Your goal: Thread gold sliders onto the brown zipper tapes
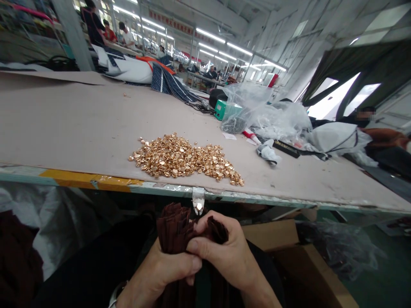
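Observation:
My left hand (167,265) is closed around a thick bundle of dark brown fabric strips (173,226), their folded ends pointing up. Beside it, my right hand (224,252) pinches part of the same brown fabric between thumb and fingers, and a curled piece shows above its palm. Just beyond the fingers, a small metal clip-like holder (198,201) sticks out from the table edge, with a shiny gold piece at its tip. A heap of small gold metal pieces (180,158) lies on the table near that edge.
The table (80,115) has yellow tape (90,179) along its front edge. Clear plastic bags (266,113), a green box (221,110) and a crumpled cloth (269,152) lie at the right. Below stands a cardboard box (272,234). Several people work farther back.

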A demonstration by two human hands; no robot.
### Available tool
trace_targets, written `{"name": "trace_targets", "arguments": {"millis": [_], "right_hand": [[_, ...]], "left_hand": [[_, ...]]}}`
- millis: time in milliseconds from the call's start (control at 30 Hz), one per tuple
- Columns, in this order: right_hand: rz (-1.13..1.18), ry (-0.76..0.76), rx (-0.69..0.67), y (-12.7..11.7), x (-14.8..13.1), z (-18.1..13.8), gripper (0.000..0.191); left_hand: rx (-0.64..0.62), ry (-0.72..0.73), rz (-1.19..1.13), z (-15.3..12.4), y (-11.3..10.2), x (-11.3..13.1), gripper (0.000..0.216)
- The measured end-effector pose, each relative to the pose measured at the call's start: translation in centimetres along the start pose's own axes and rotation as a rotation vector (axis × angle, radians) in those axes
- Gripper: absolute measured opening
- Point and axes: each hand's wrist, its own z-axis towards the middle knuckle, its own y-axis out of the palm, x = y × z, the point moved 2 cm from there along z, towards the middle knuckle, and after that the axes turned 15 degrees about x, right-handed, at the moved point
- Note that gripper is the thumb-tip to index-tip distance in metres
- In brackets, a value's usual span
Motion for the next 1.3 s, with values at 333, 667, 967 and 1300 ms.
{"name": "trace_targets", "arguments": {"millis": [333,667,967,1300], "right_hand": [[0.252,0.106,0.069,-1.4,1.1,0.5,0.027],[-0.233,-0.295,0.077,-1.1,1.0,-0.3,0.022],[-0.315,-0.846,0.021,-1.3,0.5,-1.2,0.021],[0.016,-0.234,0.151,-0.5,1.1,-0.3,0.018]], "left_hand": [[0.225,0.115,-0.118,0.2,-0.4,1.0,0.027],[0.221,0.229,0.061,0.6,-0.7,0.7,0.026],[0.090,-0.069,-0.206,1.0,-0.5,-0.2,0.032],[0.139,-0.187,-0.264,0.7,-0.4,-0.3,0.026]]}}
